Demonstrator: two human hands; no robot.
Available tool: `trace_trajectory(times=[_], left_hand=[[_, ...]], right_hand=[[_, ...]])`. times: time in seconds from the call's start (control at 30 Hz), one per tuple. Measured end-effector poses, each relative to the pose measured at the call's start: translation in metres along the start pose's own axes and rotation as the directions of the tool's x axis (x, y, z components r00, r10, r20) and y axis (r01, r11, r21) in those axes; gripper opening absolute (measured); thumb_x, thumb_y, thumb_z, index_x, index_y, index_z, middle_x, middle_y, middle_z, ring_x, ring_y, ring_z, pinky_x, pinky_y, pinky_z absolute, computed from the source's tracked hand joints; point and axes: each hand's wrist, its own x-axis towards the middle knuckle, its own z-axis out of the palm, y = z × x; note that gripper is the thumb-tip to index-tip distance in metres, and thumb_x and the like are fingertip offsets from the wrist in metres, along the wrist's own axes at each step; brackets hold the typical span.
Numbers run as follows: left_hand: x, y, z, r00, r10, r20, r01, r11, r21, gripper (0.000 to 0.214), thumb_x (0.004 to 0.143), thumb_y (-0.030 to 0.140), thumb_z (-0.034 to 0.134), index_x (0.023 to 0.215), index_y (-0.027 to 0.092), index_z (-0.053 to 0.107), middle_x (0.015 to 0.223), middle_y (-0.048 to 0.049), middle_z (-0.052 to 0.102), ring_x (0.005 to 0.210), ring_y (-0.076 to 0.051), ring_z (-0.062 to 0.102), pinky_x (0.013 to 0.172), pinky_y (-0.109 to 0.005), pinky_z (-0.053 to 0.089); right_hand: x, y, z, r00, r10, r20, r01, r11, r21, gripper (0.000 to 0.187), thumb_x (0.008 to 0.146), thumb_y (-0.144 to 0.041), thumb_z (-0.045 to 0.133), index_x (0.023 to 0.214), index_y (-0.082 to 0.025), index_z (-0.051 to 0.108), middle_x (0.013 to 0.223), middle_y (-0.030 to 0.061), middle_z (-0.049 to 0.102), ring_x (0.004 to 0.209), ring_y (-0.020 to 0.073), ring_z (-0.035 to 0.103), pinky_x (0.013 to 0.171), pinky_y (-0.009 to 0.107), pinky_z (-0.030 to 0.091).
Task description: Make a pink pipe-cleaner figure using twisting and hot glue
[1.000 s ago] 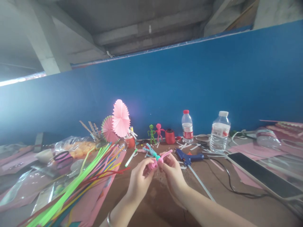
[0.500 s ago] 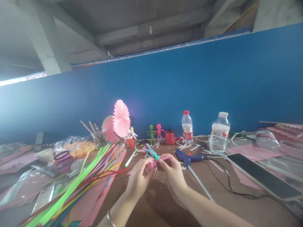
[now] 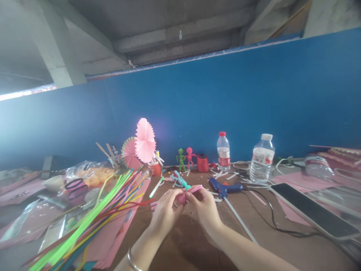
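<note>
Both hands meet over the middle of the table. Between them is a small pipe-cleaner figure (image 3: 182, 181) with light blue and teal limbs and a pink part wound at its near end. My left hand (image 3: 166, 209) is closed around the pink part, fingers curled. With thumb and fingers pinched, my right hand (image 3: 205, 205) grips a pink pipe cleaner (image 3: 196, 189) whose end sticks up past the fingers. Part of the figure is hidden by the fingers. Just beyond stand a green figure (image 3: 181, 160) and a pink figure (image 3: 190, 157).
To the left lies a bundle of coloured pipe cleaners (image 3: 93, 218). On the right are a blue glue gun (image 3: 224, 187) with its cord, a phone (image 3: 313, 209) and two water bottles, one red-capped (image 3: 223, 152), one white-capped (image 3: 262, 160). A green-capped marker (image 3: 156, 187) lies nearby.
The pink pipe cleaner's free end has swung slightly left and tilted upward as my right fingers shifted. My left hand stays nearly in place, still holding the figure.
</note>
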Motion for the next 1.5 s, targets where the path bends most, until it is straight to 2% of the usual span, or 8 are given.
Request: trace_trajectory(times=[0.27, 0.6, 0.73, 0.87, 1.1, 1.27, 1.37, 1.5], left_hand=[[-0.001, 0.0, -0.001, 0.997, 0.039, 0.063, -0.04, 0.999, 0.009, 0.037, 0.079, 0.01, 0.054, 0.114, 0.023, 0.054, 0.098, -0.0067, 0.066, 0.095, -0.022, 0.061, 0.083, -0.037, 0.049], [-0.001, 0.004, -0.004, 0.997, 0.026, 0.068, -0.027, 0.999, 0.021, 0.034, 0.079, 0.009, 0.054, 0.11, 0.022, 0.055, 0.094, -0.0064, 0.065, 0.09, -0.022, 0.061, 0.079, -0.037, 0.05], [0.0, 0.004, -0.004, 0.998, 0.012, 0.063, -0.014, 0.999, 0.036, 0.033, 0.08, 0.011, 0.054, 0.111, 0.022, 0.054, 0.09, -0.0058, 0.065, 0.085, -0.022, 0.061, 0.075, -0.036, 0.05], [0.001, 0.003, -0.003, 0.997, 0.047, 0.069, -0.05, 0.998, 0.038, 0.033, 0.081, 0.012, 0.053, 0.112, 0.023, 0.055, 0.096, -0.0065, 0.066, 0.087, -0.022, 0.06, 0.078, -0.038, 0.049], [0.001, 0.002, -0.003, 0.998, 0.053, 0.034, -0.055, 0.997, 0.048, 0.035, 0.08, 0.012, 0.054, 0.113, 0.023, 0.055, 0.089, -0.0055, 0.067, 0.083, -0.021, 0.062, 0.075, -0.036, 0.051], [0.002, 0.002, -0.003, 0.996, 0.082, 0.021, -0.083, 0.996, 0.035, 0.031, 0.08, 0.01, 0.053, 0.109, 0.023, 0.058, 0.098, -0.0072, 0.067, 0.09, -0.022, 0.062, 0.08, -0.037, 0.05], [0.002, 0.002, -0.002, 0.997, 0.074, -0.007, -0.074, 0.997, 0.024, 0.027, 0.08, 0.011, 0.053, 0.105, 0.022, 0.059, 0.094, -0.0069, 0.068, 0.086, -0.022, 0.063, 0.077, -0.036, 0.052], [0.0, 0.001, -0.001, 0.997, 0.044, -0.065, -0.043, 0.999, 0.004, 0.023, 0.08, 0.012, 0.055, 0.101, 0.022, 0.058, 0.095, -0.0067, 0.068, 0.086, -0.021, 0.064, 0.077, -0.034, 0.052]], right_hand=[[0.0, 0.003, -0.002, 1.0, -0.009, 0.0, 0.009, 0.998, -0.061, 0.009, 0.075, -0.026, 0.065, 0.075, -0.017, 0.063, 0.07, 0.0029, 0.067, 0.068, 0.0197, 0.06, 0.066, 0.03, 0.045], [-0.006, -0.001, -0.001, 1.0, -0.031, 0.004, 0.031, 0.996, -0.079, 0.016, 0.08, -0.032, 0.059, 0.077, -0.018, 0.064, 0.073, 0.0028, 0.068, 0.072, 0.02, 0.061, 0.067, 0.029, 0.046], [-0.007, 0.003, -0.001, 0.998, -0.069, 0.01, 0.07, 0.993, -0.1, 0.012, 0.079, -0.03, 0.061, 0.077, -0.018, 0.065, 0.074, 0.0027, 0.067, 0.073, 0.0203, 0.061, 0.067, 0.028, 0.047], [-0.007, 0.005, -0.002, 0.992, -0.124, 0.009, 0.124, 0.985, -0.12, 0.007, 0.079, -0.026, 0.061, 0.076, -0.02, 0.063, 0.08, 0.0033, 0.065, 0.077, 0.0199, 0.06, 0.069, 0.029, 0.048], [-0.011, 0.001, -0.002, 0.982, -0.184, 0.046, 0.189, 0.965, -0.183, 0.006, 0.078, -0.02, 0.059, 0.073, -0.02, 0.062, 0.078, 0.0028, 0.066, 0.077, 0.0199, 0.061, 0.072, 0.029, 0.047], [-0.013, 0.002, -0.001, 0.975, -0.213, 0.055, 0.22, 0.95, -0.222, 0.007, 0.077, -0.015, 0.059, 0.075, -0.021, 0.063, 0.081, 0.003, 0.067, 0.08, 0.0198, 0.061, 0.075, 0.029, 0.046], [-0.013, 0.002, -0.001, 0.973, -0.225, 0.058, 0.232, 0.942, -0.242, 0.008, 0.078, -0.016, 0.058, 0.078, -0.021, 0.064, 0.081, 0.0037, 0.066, 0.079, 0.0199, 0.062, 0.074, 0.03, 0.046], [-0.015, 0.001, -0.002, 0.943, -0.319, 0.098, 0.334, 0.902, -0.275, 0.014, 0.075, -0.009, 0.057, 0.074, -0.022, 0.063, 0.085, 0.0047, 0.064, 0.084, 0.0207, 0.061, 0.077, 0.031, 0.047]])
